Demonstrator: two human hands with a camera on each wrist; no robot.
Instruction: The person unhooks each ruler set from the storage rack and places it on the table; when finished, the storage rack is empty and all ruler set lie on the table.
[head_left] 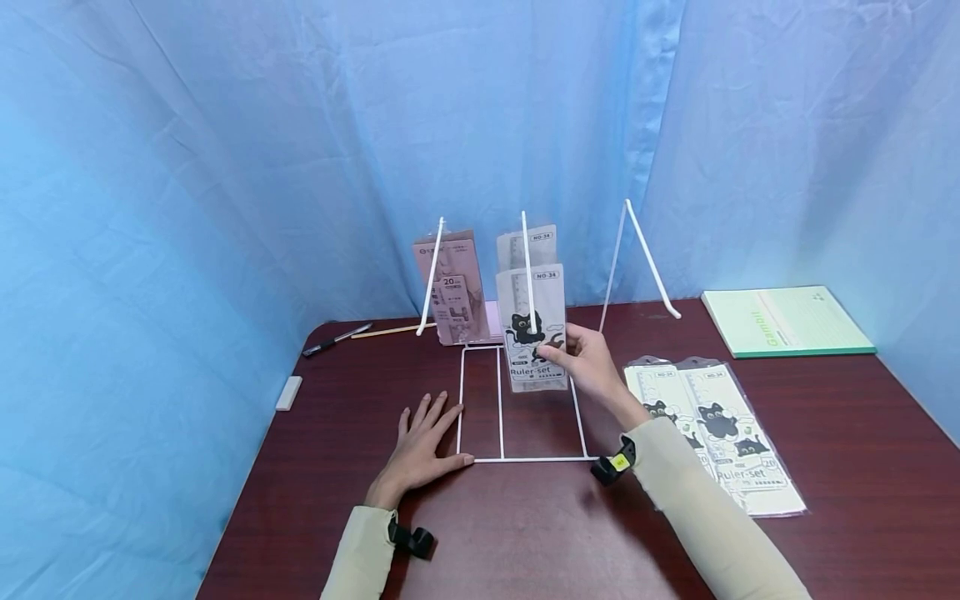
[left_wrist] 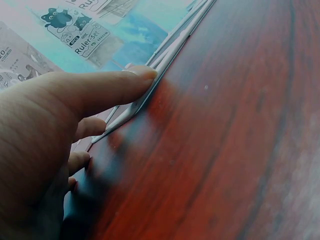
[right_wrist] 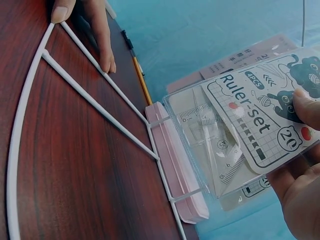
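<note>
In the head view, my right hand (head_left: 596, 367) pinches a ruler set in a clear sleeve (head_left: 536, 287), thumb on its front, at the middle prong of a white wire display rack (head_left: 501, 408). Another ruler set (head_left: 546, 242) shows behind it. My left hand (head_left: 423, 442) rests at the rack's near left corner with its fingers spread; its thumb touches the base wire in the left wrist view. Pink packs (head_left: 453, 287) hang at the left prong. The right wrist view shows transparent rulers inside the held sleeve. How far the sleeve sits on the prong cannot be told.
More ruler sets (head_left: 720, 425) lie on the table at the right, in front of a green notebook (head_left: 787, 321). The right prong (head_left: 652, 258) carries nothing. A white eraser (head_left: 288, 393), a pen (head_left: 337, 339) and a thin wooden stick (head_left: 393, 331) lie on the left.
</note>
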